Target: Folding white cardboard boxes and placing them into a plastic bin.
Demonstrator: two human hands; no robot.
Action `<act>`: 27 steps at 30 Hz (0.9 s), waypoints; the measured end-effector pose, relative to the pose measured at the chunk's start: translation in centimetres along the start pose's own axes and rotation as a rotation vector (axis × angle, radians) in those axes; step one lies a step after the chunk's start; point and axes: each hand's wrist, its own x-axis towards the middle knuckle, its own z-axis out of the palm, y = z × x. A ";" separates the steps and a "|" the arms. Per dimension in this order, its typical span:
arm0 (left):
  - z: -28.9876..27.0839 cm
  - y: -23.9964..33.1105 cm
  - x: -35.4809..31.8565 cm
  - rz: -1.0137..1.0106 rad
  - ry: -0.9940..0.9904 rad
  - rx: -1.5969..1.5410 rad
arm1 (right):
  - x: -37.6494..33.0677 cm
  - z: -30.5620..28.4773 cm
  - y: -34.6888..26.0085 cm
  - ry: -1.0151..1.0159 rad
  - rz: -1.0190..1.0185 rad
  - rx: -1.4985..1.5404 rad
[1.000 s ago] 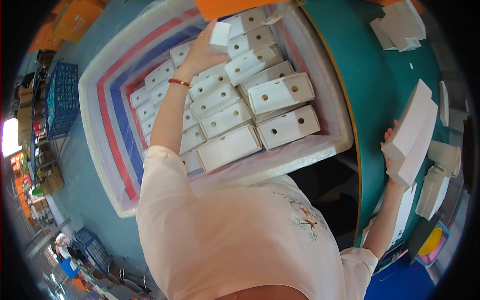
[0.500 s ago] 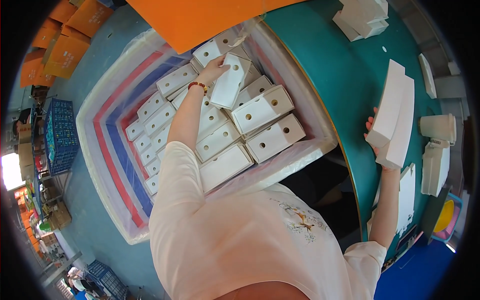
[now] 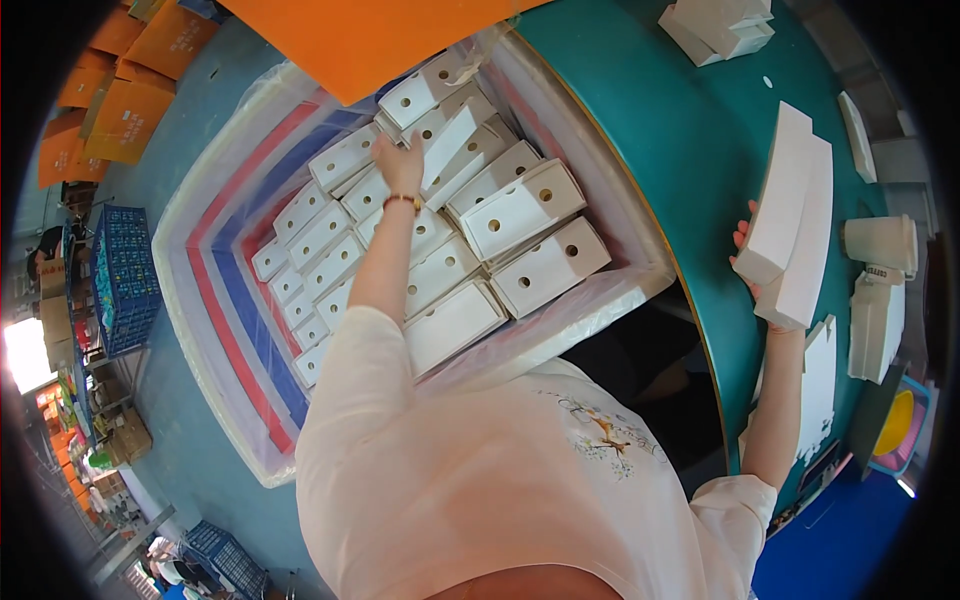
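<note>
My left hand [image 3: 402,168] is over a bag-lined bin [image 3: 205,290] packed with rows of slim white cardboard boxes [image 3: 442,275] that have round holes. Its fingers and thumb point down among the boxes, apart and apparently gripping nothing. Beside the thumb, one white box [image 3: 450,148] leans tilted on the others. Over the green table, my right hand [image 3: 745,245] is closed around two long white boxes [image 3: 790,225] held side by side and upright; they hide most of its palm.
An orange sheet [image 3: 380,40] overhangs the bin's far edge. On the green table [image 3: 640,130] are more white boxes [image 3: 720,30], flat white card pieces [image 3: 820,390] and a pale cup [image 3: 880,245]. Orange cartons [image 3: 130,110] and a blue crate [image 3: 125,280] stand at the left.
My left hand has let go of a white box, which now lies tilted among the others, and has shifted left and slightly nearer. The right hand keeps its two boxes nearly still.
</note>
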 end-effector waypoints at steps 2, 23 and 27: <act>-0.3 -1.7 -2.5 -0.103 0.277 0.131 | 0.3 0.9 0.0 -0.039 0.010 0.042; -2.7 0.2 -5.0 -0.741 -0.474 -0.621 | -0.4 0.8 0.4 0.131 -0.028 -0.131; -2.9 -2.1 -4.7 -0.138 -0.026 0.003 | -0.2 2.0 0.4 0.106 -0.029 -0.082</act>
